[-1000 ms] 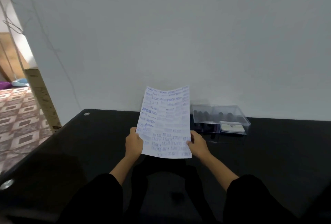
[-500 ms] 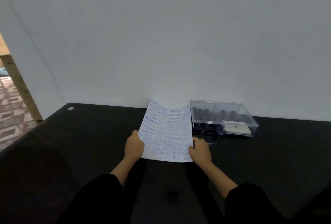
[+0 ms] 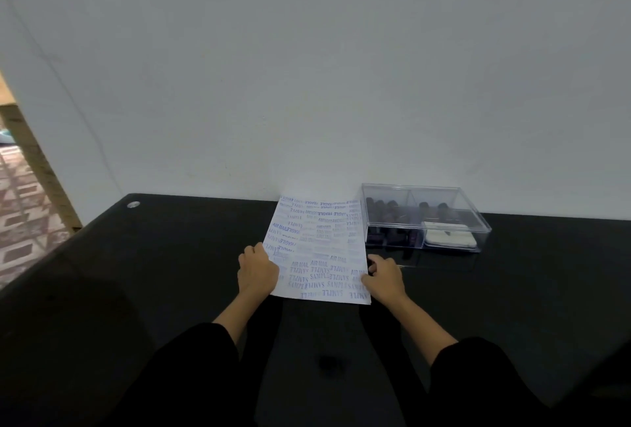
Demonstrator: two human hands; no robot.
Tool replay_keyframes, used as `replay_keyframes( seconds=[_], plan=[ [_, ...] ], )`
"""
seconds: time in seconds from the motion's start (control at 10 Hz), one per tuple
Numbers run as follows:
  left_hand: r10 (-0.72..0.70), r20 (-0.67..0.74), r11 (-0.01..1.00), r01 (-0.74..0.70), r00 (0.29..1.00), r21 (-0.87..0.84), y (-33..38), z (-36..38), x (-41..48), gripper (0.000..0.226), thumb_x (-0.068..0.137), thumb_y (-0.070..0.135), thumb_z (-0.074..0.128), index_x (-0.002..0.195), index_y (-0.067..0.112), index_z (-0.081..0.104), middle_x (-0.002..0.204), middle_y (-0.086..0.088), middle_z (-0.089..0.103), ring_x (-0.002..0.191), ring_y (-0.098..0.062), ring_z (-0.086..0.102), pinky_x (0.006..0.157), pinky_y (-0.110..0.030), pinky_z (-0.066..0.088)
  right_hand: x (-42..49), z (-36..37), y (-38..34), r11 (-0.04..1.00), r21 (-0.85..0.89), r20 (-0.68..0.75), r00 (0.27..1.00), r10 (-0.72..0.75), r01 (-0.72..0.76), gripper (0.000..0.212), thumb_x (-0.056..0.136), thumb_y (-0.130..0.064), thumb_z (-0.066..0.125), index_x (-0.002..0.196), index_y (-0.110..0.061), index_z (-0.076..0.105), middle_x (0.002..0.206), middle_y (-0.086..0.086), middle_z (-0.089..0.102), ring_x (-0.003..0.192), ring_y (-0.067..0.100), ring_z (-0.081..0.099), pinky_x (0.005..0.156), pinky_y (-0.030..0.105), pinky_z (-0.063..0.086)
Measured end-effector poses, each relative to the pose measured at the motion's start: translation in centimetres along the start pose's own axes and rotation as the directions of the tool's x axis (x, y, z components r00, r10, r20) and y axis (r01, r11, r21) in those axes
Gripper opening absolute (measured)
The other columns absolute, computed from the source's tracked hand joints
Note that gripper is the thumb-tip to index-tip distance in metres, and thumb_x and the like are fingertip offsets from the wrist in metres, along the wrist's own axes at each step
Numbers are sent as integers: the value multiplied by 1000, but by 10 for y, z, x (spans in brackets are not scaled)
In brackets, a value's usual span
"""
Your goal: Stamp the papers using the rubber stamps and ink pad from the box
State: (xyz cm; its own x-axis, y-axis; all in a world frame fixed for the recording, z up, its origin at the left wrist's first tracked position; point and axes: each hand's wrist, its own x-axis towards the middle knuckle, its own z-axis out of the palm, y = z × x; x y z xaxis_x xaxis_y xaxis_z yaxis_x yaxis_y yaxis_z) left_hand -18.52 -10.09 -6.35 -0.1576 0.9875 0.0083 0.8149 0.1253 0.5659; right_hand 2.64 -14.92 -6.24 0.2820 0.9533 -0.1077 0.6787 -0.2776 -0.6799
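- Presently, the paper [image 3: 317, 249], covered in blue stamp marks, lies on the black table [image 3: 170, 273] just left of the clear box [image 3: 476, 220].
- The left hand [image 3: 256, 269] grips the paper's edge farthest from the box, fingers curled.
- The right hand [image 3: 384, 276] pinches the edge nearest the box.
- Inside the box: dark stamps [image 3: 380, 208] at left and rear, ink pad [image 3: 450, 238] at front right.

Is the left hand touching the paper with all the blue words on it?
Touching. The head view shows the left hand holding the paper by its left edge, with no gap between them.
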Motion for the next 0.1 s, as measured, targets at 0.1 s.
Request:
replay_keyframes(
  seconds=[0.1],
  plan=[
    [1,13,992,-3,1000,128,5,-6,-11,40,92,8,39,131,7,34,135,-12,33,122,-26,35,98,-38,35,-11,-3,2,999,24,15,1000,-22,22,50,88,-5,51,136,-10,41,120,15,46,118,28,43,97,34,40]
  ],
)
